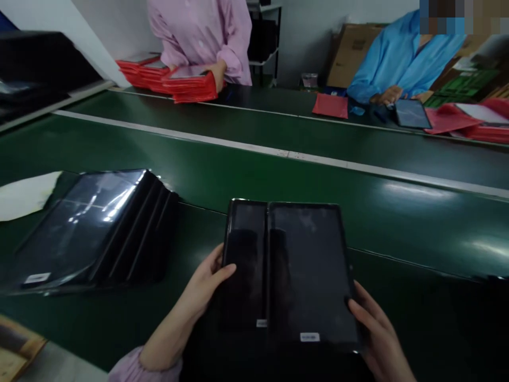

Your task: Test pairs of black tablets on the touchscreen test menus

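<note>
Two dark tablets are in my hands, side by side and partly overlapping above the near edge of the green table. My left hand point(212, 276) grips the left tablet point(245, 265) by its left edge, thumb on the screen. The right tablet point(312, 265) covers part of the left one and bears a small white label near its bottom. Around its right edge my right hand point(377, 323) is closed, thumb on the front. Further left lies a fanned stack of tablets point(99, 212) with shiny film on top.
A white sheet point(27, 196) lies at the far left. A pale strip point(238, 143) runs along the green table point(258, 178). Across it, a person in pink point(202, 32) holds red sleeves point(194, 87); another in blue point(389, 58) works by a tablet point(411, 114).
</note>
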The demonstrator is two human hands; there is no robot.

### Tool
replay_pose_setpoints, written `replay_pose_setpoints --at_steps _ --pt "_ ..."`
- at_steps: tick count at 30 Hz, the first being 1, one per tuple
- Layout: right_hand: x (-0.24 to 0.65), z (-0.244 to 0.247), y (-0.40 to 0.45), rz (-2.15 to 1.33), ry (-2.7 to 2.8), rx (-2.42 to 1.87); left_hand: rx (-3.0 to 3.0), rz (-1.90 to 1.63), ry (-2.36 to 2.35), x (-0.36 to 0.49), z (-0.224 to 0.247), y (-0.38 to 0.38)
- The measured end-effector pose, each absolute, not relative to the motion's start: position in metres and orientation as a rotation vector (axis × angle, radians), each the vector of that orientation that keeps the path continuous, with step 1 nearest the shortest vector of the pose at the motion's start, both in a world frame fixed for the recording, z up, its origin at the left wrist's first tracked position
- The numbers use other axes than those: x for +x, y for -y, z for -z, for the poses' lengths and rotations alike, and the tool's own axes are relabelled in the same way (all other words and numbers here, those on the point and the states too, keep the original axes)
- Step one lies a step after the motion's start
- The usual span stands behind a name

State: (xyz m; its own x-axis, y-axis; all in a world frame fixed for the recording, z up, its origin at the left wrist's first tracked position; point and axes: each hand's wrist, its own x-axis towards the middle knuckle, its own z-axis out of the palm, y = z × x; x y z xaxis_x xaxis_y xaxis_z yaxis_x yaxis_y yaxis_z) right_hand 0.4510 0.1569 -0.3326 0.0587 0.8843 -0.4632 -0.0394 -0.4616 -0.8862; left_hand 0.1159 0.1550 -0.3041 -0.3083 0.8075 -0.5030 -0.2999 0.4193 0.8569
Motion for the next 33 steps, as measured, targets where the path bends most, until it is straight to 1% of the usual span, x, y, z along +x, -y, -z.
replay_pose_setpoints --at_steps 4,8,10,12,13,14,16,20,25,33 --pt "0.507 0.339 -0.132 -1.257 0.911 -1.742 0.717 -1.078 -1.633 0.096 0.312 -0.161" --pt "0.512 0.336 -0.123 -1.064 1.123 -1.834 1.251 -0.906 -1.978 0.091 0.312 -0.166" --pt "0.502 0.334 -0.127 -0.824 1.356 -1.817 1.484 -0.836 -2.039 0.1 0.309 -0.177" --pt "0.494 0.333 -0.133 -0.516 1.546 -1.765 1.656 -0.727 -1.967 0.117 0.308 -0.196" --pt "0.492 0.333 -0.138 -0.429 1.604 -1.747 1.733 -0.653 -1.923 0.127 0.309 -0.209" --pt "0.491 0.334 -0.143 -0.405 1.641 -1.74 1.809 -0.568 -1.894 0.137 0.311 -0.224" --pt "0.492 0.337 -0.154 -0.496 1.652 -1.752 1.967 -0.405 -1.862 0.157 0.317 -0.254" --pt "0.493 0.343 -0.18 -0.634 1.617 -1.698 2.131 -0.269 -1.857 0.186 0.321 -0.297" --pt "0.49 0.351 -0.202 -0.652 1.565 -1.599 2.172 -0.298 -1.791 0.204 0.322 -0.293" --pt "0.49 0.366 -0.203 -0.63 1.533 -1.585 2.227 -0.31 -1.725 0.211 0.336 -0.284"
